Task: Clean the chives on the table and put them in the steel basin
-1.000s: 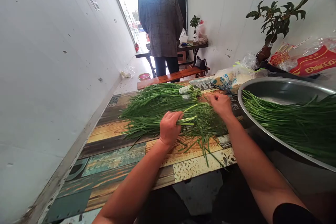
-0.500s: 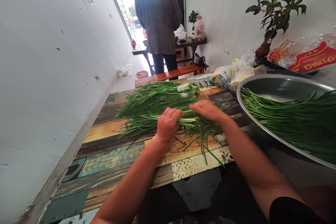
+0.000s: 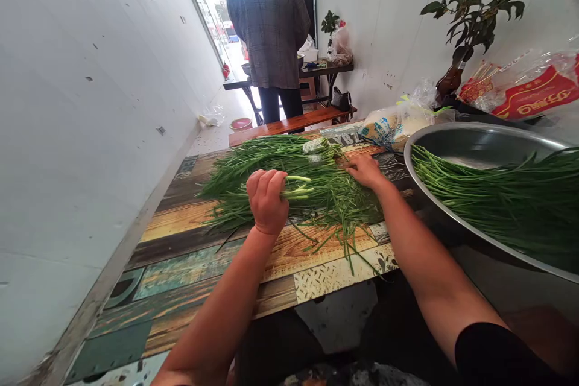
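My left hand (image 3: 268,200) is closed around a small bunch of garlic chives (image 3: 298,188), its pale stem ends sticking out to the right of my fist. Over to the right, my right hand (image 3: 365,170) is open, fingers stretched out low by the loose trimmings. Behind my left hand lies a big pile of chives (image 3: 253,160), with white-taped bundle ends (image 3: 314,146) at its right. Scattered chive scraps (image 3: 346,202) lie between my hands and trail toward the table's near edge.
A large steel basin (image 3: 409,163) holding long chives (image 3: 493,199) stands at the right. Behind it are plastic bags (image 3: 398,123) and a plant in a brown vase (image 3: 450,81). A person (image 3: 269,24) stands beyond the bench (image 3: 289,125), back turned.
My left hand has moved left and slightly up with the chives. My right hand has come away from the stem ends and shifted a little right.
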`<state>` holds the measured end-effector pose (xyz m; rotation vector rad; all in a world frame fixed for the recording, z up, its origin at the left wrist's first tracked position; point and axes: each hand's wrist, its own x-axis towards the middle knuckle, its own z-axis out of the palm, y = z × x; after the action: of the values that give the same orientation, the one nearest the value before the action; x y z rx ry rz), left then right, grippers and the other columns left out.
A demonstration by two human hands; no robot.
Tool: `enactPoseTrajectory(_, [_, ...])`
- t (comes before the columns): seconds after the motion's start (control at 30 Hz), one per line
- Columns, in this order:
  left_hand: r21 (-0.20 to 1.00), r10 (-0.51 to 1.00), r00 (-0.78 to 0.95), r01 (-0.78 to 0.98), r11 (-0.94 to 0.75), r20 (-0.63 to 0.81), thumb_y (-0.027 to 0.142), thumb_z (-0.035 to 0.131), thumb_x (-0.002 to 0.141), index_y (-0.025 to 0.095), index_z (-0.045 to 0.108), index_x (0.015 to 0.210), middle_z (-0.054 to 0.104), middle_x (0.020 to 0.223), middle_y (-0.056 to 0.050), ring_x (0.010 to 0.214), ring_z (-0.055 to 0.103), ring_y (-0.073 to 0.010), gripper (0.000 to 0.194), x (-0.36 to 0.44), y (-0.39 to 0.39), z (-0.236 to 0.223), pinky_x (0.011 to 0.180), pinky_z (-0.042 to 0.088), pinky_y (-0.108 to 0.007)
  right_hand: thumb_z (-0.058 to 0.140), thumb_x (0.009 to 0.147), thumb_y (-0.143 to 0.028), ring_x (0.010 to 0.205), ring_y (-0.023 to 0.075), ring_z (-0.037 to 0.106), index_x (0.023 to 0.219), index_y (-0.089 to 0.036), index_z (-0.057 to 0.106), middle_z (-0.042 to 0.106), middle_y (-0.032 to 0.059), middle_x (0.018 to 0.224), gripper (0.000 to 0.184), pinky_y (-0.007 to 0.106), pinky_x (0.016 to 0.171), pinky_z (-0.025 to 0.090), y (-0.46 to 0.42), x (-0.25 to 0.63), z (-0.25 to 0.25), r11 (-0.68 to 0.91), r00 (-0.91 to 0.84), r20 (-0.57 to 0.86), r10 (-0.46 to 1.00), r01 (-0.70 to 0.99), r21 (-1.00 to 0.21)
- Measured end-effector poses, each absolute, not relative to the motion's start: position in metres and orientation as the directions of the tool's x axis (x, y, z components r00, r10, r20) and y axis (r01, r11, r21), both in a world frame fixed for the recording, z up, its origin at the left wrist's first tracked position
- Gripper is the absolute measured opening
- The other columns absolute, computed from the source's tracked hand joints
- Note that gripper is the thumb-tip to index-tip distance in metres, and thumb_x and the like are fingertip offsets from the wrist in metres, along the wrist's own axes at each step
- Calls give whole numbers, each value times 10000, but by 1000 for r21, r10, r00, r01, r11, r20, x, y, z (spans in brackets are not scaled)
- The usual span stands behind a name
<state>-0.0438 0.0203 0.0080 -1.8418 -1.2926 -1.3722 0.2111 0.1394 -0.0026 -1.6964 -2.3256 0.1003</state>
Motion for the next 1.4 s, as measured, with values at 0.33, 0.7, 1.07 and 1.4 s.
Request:
enactPoseTrajectory(0.33, [176, 503, 65, 892, -417, 862, 251, 449, 934, 199, 627, 1031, 624, 834, -55, 785, 580, -170, 209, -40, 23, 1, 714, 431, -270, 483, 871, -254, 918, 241, 607, 944, -135, 704, 706, 137, 1000, 262, 318, 781, 403, 129, 210, 9, 306, -223, 294, 930, 910, -278])
enactPoseTrajectory(0.7, [237, 562, 102, 835, -497, 821, 300, 489, 936, 185, 653, 1099, 678, 988, -87, 909, 626, -161, 259, -31, 21, -3, 808, 476, -269, 548, 824, -368, 688, 140, 576, 825, -170, 624, 653, 26, 751, 213, 262, 660, 445, 76, 170, 35, 549, -421, 421, 804, 252, -797])
enactPoseTrajectory(1.07, [228, 580, 198, 783, -578, 790, 259, 481, 940, 175, 647, 861, 714, 811, -34, 727, 590, -141, 202, -16, 16, -5, 722, 433, -277, 580, 781, -455, 577, 132, 525, 729, -176, 593, 578, 5, 632, 284, 280, 601, 447, 87, 170, 23, 401, -73, 396, 915, 271, -875])
enactPoseTrajectory(1.4, [155, 597, 240, 831, -534, 766, 229, 446, 941, 170, 639, 936, 689, 826, -49, 756, 573, -162, 202, -18, 17, -9, 716, 426, -283, 659, 696, -468, 629, 123, 498, 742, -149, 690, 615, 17, 705, 323, 271, 620, 399, 70, 156, 30, 299, -331, 215, 919, 228, -926])
